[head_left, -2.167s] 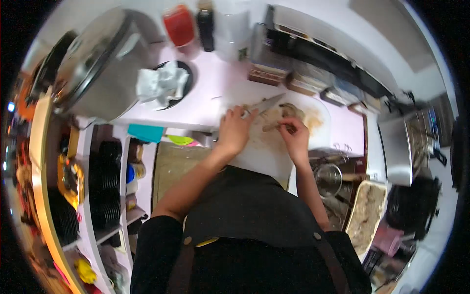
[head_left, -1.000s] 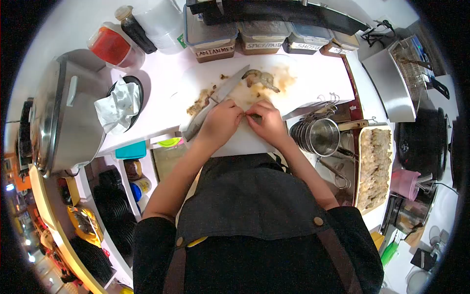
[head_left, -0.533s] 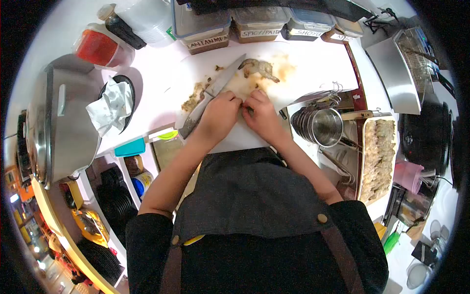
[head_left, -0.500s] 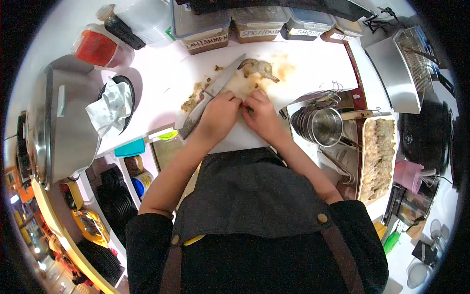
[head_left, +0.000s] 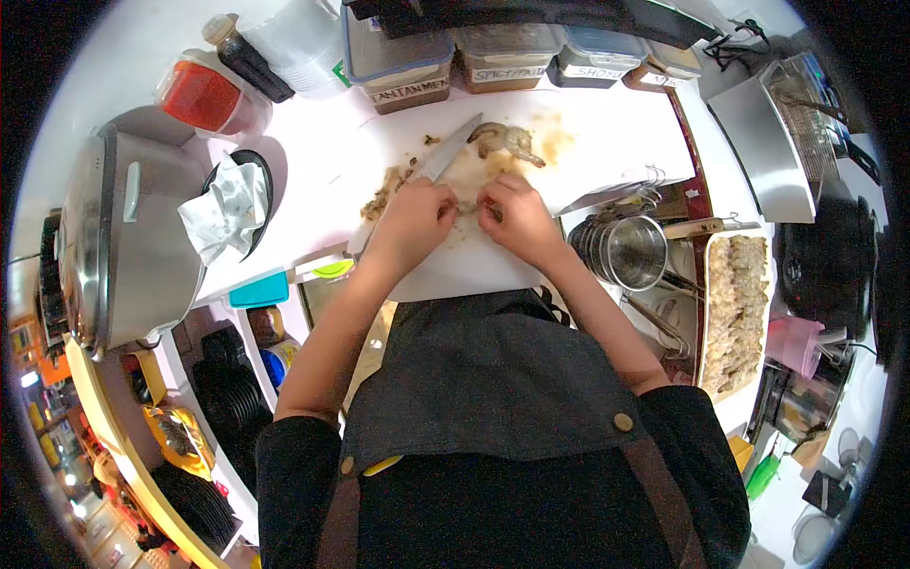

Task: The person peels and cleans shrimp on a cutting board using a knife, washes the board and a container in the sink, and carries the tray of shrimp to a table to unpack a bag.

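Note:
My left hand (head_left: 415,220) and my right hand (head_left: 518,216) face each other over a white cutting board (head_left: 464,270), fingers pinched. A small greyish piece, apparently a shrimp (head_left: 466,207), stretches between their fingertips, mostly covered by them. Just beyond my hands, raw shrimp (head_left: 507,142) lie on the board. A knife (head_left: 450,150) rests diagonally there, blade tip pointing away, its handle hidden under my left hand and forearm. Brown scraps (head_left: 377,197) are scattered left of the knife.
Labelled sauce tubs (head_left: 408,81) line the back. At the right, a tray (head_left: 703,327) holds rows of shrimp, near hanging strainers (head_left: 633,254). On the left stand a black bowl with crumpled white paper (head_left: 226,211), a red-filled container (head_left: 199,95) and a big metal pot (head_left: 142,237).
My hands have moved apart from nearly touching, exposing the piece between them. The whole view has shifted slightly; the knife and the shrimp beyond stay on the board.

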The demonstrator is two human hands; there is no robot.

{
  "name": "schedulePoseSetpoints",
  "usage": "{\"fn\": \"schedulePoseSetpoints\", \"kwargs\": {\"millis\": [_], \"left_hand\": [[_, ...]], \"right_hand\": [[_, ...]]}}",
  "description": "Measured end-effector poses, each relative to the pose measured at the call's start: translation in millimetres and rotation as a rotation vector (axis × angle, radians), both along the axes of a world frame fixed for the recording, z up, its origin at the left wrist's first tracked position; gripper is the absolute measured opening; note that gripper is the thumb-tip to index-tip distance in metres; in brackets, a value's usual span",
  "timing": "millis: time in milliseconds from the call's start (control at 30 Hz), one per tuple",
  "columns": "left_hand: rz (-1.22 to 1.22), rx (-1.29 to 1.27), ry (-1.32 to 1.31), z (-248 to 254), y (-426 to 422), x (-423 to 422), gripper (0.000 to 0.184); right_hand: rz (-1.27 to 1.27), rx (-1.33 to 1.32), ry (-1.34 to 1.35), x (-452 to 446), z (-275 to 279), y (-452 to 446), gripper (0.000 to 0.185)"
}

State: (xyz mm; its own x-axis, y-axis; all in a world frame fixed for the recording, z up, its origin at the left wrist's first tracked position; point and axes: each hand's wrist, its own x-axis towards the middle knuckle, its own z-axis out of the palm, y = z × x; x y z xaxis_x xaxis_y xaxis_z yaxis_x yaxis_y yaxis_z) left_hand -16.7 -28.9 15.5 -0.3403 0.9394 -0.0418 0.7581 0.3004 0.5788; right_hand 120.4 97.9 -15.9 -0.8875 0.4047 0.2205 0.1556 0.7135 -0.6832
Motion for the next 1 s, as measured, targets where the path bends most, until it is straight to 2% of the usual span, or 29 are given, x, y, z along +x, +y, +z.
{"fn": "schedulePoseSetpoints", "kwargs": {"millis": [67, 200, 467, 600, 800, 867, 1000], "left_hand": [[0.034, 0.07, 0.002, -4.4, -5.1, 1.2, 0.016], [0.036, 0.119, -0.009, -10.0, -12.1, -1.0, 0.016], [0.019, 0.027, 0.076, -5.8, -13.7, -0.4, 0.013], [-0.049, 0.021, 0.136, -9.1, -14.8, -5.4, 0.012], [-0.071, 0.181, -0.011, -5.1, -22.1, -20.6, 0.015], [-0.029, 0.096, 0.038, -0.6, -22.2, -19.8, 0.015], [-0.002, -0.021, 0.139, -6.1, -18.3, -19.4, 0.014]], "right_hand": [[0.013, 0.038, 0.091, -0.4, 2.8, -3.9, 0.015], [0.098, 0.064, 0.092, -12.1, 1.3, -14.8, 0.013], [0.147, 0.133, 0.08, -24.1, -4.0, -25.9, 0.013], [0.19, 0.14, -0.017, -26.9, 0.5, -24.8, 0.013], [0.164, 0.132, 0.05, -30.0, 2.6, -17.6, 0.011], [0.123, 0.107, 0.121, -29.2, 3.5, -20.0, 0.009], [0.131, 0.126, 0.053, -42.6, -3.3, -27.8, 0.008]]}}
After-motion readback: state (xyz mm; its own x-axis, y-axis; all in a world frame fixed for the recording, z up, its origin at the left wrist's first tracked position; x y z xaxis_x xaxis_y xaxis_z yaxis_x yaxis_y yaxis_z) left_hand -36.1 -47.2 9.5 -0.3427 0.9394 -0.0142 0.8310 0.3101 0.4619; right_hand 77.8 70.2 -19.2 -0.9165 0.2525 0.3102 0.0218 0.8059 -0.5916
